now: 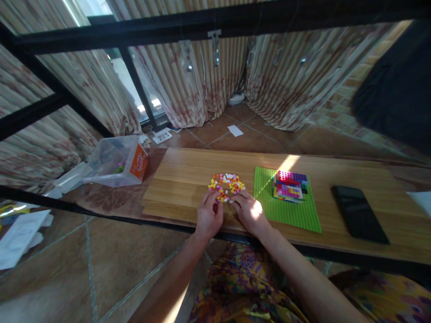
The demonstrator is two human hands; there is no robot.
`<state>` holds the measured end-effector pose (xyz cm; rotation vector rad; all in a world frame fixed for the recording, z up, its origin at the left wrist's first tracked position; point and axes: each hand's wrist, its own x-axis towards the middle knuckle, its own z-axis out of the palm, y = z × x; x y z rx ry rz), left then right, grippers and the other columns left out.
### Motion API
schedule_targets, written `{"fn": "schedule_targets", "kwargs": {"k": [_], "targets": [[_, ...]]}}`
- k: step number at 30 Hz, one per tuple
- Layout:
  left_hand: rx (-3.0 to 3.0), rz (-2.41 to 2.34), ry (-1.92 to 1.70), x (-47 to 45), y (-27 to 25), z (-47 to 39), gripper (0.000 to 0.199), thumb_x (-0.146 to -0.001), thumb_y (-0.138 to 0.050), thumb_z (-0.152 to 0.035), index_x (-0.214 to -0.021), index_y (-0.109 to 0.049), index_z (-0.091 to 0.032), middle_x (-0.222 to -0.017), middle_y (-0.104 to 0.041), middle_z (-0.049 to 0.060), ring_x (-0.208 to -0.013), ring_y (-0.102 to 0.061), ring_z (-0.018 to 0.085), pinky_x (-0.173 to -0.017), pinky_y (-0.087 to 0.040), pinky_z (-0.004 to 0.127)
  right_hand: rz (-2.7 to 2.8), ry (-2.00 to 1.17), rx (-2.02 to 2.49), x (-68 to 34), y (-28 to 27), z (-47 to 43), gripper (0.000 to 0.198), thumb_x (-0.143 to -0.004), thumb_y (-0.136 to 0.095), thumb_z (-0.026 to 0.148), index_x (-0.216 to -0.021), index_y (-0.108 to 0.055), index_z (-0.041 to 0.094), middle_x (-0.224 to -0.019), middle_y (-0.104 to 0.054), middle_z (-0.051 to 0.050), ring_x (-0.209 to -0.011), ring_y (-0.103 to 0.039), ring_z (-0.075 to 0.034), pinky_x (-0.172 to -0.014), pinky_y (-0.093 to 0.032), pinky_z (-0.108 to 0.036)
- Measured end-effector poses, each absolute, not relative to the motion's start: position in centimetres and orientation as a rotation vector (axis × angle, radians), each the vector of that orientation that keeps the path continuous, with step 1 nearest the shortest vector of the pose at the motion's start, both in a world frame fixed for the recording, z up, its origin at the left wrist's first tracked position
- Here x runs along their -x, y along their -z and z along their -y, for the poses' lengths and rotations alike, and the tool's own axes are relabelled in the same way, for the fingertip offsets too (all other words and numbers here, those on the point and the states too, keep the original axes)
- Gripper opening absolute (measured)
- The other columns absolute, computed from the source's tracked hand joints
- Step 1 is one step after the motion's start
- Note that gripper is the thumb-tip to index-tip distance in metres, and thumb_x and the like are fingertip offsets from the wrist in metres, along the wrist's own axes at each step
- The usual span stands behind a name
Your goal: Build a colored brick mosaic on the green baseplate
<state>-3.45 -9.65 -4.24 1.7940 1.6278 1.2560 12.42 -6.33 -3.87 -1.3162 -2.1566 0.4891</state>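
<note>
Small loose toy bricks (pixel 237 184) in yellow, orange, white and pink form a rough ring on the wooden board. At the ring's near left edge is my left hand (pixel 209 215), its fingers curled among the bricks; what they hold, if anything, is hidden. From the near right, my right hand (pixel 251 211) reaches in with thumb and forefinger drawn together at a small white brick (pixel 231 202). To the right, a multicoloured brick build (pixel 289 186) stands on a green studded baseplate (pixel 286 215), apart from both hands.
A black phone (pixel 360 214) lies right of the baseplate on the wooden board (pixel 178 179). A clear plastic bin (pixel 114 157) with an orange label and a few pieces inside stands left. A dark metal bar (pixel 161 33) crosses above, before the curtains (pixel 208 89).
</note>
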Motion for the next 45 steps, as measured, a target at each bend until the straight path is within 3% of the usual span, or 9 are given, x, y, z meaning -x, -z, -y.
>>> {"fn": "schedule_targets", "kwargs": {"k": [4, 7, 12, 20, 25, 30, 38, 45], "targets": [[-1.588, -1.54, -1.199, 2.6, 2.7, 11.0, 0.025, -0.087, -0.054, -0.026, -0.109, -0.065, -0.019, -0.101, -0.068, 0.008, -0.088, -0.063, 0.017, -0.082, -0.049, 0.029, 2.123, -0.633, 1.196, -12.5, 3.0, 7.7, 0.016, -0.093, -0.049, 0.019, -0.091, -0.065, 0.019, -0.089, -0.065, -0.005, -0.08, -0.062, -0.015, -0.072, -0.05, -0.027], [-1.355, -1.479, -1.148, 2.1, 1.7, 11.8, 0.019, -0.086, -0.056, -0.031, -0.092, -0.07, -0.02, -0.086, -0.07, 0.005, -0.079, -0.063, 0.016, -0.074, -0.047, 0.026, 2.088, -0.706, 1.109, -12.5, 2.3, 9.0, 0.015, -0.093, -0.049, 0.019, -0.093, -0.063, 0.019, -0.086, -0.064, -0.003, -0.077, -0.062, -0.014, -0.069, -0.049, -0.026], [-0.822, -1.371, -1.055, 1.7, 0.9, 11.8, 0.025, -0.076, -0.066, -0.036, -0.063, -0.063, -0.015, -0.051, -0.053, -0.002, -0.045, -0.044, 0.007, -0.047, -0.034, 0.02, 1.992, -0.631, 1.059, -12.1, 2.4, 10.3, 0.012, -0.092, -0.051, 0.017, -0.091, -0.062, 0.019, -0.083, -0.064, -0.003, -0.073, -0.062, -0.013, -0.066, -0.05, -0.026], [-0.244, -1.196, -1.209, 0.6, 0.8, 11.4, 0.031, -0.059, -0.079, -0.035, -0.066, -0.059, -0.012, -0.058, -0.055, -0.003, -0.046, -0.043, 0.002, -0.042, -0.03, 0.014, 1.86, -0.474, 1.18, -11.1, 3.7, 9.8, 0.012, -0.091, -0.053, 0.019, -0.089, -0.065, 0.019, -0.085, -0.068, -0.005, -0.076, -0.064, -0.014, -0.071, -0.051, -0.027], [-0.247, -1.28, -1.264, 1.9, 0.7, 10.8, 0.026, -0.061, -0.075, -0.027, -0.077, -0.058, -0.015, -0.063, -0.06, -0.002, -0.05, -0.051, 0.005, -0.043, -0.036, 0.014, 1.971, -0.436, 1.35, -11.9, 4.3, 7.4, 0.017, -0.088, -0.053, 0.018, -0.084, -0.069, 0.02, -0.088, -0.068, -0.004, -0.075, -0.064, -0.014, -0.069, -0.05, -0.025], [-0.225, -1.302, -1.269, 3.5, 0.5, 10.3, 0.021, -0.064, -0.065, -0.023, -0.081, -0.056, -0.016, -0.065, -0.061, -0.002, -0.05, -0.055, 0.007, -0.044, -0.04, 0.017, 2.061, -0.434, 1.38, -11.5, 3.9, 6.1, 0.02, -0.087, -0.054, 0.02, -0.099, -0.07, 0.021, -0.102, -0.066, -0.006, -0.085, -0.064, -0.016, -0.076, -0.051, -0.026], [-0.345, -1.271, -1.107, 3.2, 0.9, 10.4, 0.029, -0.069, -0.065, -0.042, -0.072, -0.052, -0.017, -0.059, -0.052, -0.005, -0.042, -0.046, 0.005, -0.038, -0.029, 0.016, 2.112, -0.461, 1.389, -10.8, 4.0, 5.9, 0.017, -0.09, -0.052, 0.023, -0.081, -0.067, 0.02, -0.094, -0.063, -0.006, -0.081, -0.06, -0.017, -0.073, -0.05, -0.028], [-0.558, -1.265, -0.966, 2.8, 0.3, 10.6, 0.037, -0.073, -0.062, -0.051, -0.066, -0.052, -0.017, -0.054, -0.048, -0.004, -0.04, -0.039, 0.005, -0.036, -0.02, 0.018, 2.19, -0.524, 1.085, -12.0, 2.5, 7.4, 0.021, -0.095, -0.046, 0.025, -0.086, -0.064, 0.02, -0.1, -0.062, -0.006, -0.088, -0.061, -0.016, -0.079, -0.05, -0.027]]}}
